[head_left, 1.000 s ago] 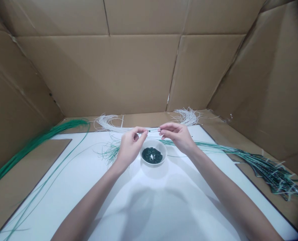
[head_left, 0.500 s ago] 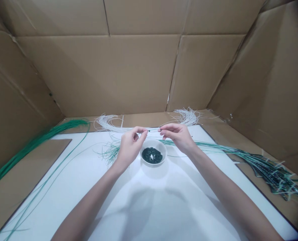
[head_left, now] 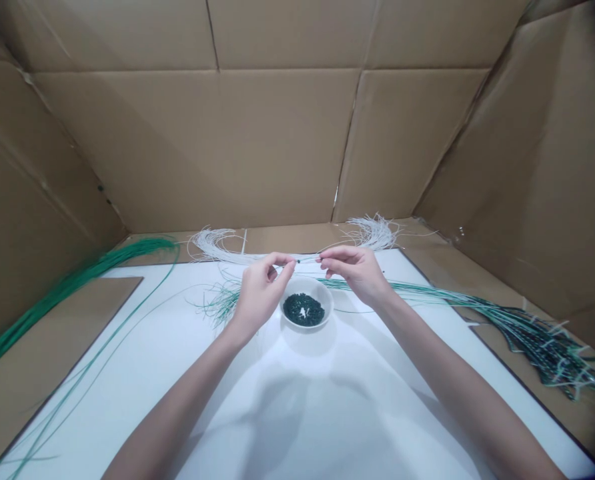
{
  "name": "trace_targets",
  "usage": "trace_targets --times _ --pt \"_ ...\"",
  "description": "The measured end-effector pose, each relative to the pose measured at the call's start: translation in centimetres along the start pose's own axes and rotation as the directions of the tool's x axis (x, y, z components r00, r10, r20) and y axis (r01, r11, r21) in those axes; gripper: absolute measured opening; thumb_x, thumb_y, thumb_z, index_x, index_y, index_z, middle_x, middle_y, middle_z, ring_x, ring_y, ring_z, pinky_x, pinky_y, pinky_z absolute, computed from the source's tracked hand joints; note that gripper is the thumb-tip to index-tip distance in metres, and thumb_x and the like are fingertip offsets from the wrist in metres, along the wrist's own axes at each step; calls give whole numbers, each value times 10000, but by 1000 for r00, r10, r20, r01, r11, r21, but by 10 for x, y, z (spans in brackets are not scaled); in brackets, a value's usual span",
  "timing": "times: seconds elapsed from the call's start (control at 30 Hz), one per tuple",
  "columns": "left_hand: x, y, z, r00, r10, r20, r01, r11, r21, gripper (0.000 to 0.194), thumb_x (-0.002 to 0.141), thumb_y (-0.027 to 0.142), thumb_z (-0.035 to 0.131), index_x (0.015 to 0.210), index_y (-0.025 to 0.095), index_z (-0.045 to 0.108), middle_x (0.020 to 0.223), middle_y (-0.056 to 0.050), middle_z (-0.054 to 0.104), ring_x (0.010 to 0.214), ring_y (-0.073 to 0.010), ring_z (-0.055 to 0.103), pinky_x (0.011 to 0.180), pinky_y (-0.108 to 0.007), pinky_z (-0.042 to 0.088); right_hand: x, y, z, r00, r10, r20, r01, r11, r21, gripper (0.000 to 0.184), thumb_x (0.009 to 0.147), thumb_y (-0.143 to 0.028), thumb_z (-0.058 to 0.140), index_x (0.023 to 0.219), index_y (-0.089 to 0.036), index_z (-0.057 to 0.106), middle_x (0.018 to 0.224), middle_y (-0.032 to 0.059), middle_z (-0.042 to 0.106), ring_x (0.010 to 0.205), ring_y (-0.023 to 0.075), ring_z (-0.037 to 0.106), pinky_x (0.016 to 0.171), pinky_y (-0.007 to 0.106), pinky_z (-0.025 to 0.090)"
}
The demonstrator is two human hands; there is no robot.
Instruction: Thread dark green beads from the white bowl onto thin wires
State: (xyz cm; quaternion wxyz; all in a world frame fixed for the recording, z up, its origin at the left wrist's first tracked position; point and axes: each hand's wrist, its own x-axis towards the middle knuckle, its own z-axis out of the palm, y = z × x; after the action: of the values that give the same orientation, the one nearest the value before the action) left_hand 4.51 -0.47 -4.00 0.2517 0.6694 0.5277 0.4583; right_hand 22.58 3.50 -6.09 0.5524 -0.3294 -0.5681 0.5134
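As left hand pinches, bead at fingertips

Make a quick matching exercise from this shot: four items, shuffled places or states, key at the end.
Column 1
1. Bowl
2. Small dark pieces
3. Bright green bundle
4. Left hand

Column 2
A. Stretches along the left side of the picture
B. Thumb and finger close together, a tiny dark piece at their tips
C. White, standing on the white surface
D. Heaped inside a round vessel

Pairs: 1-C, 2-D, 3-A, 4-B
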Motion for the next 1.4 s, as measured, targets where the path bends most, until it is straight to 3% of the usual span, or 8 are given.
trace_targets --times 1.1,1.4 --pt "0 1 0 1000 5 -1 -5 999 32 195 778 322 504 794 171 627 695 6 592 517 -75 385 521 -205 332 0 0 0 1000 -13 -1 13 1000 -14 107 582 -198 729 685 -192 703 674 9 676 519 77 543 524 231 477" --pt "0 -3 0 999 50 -8 -49 995 90 207 788 322 484 808 178 631 674 1 593 549 -94 440 538 -216 350 -1 -4 0 997 -73 11 74 976 -206 105 601 -236 717 690 -183 705 707 28 680 605 116 574 540 247 487"
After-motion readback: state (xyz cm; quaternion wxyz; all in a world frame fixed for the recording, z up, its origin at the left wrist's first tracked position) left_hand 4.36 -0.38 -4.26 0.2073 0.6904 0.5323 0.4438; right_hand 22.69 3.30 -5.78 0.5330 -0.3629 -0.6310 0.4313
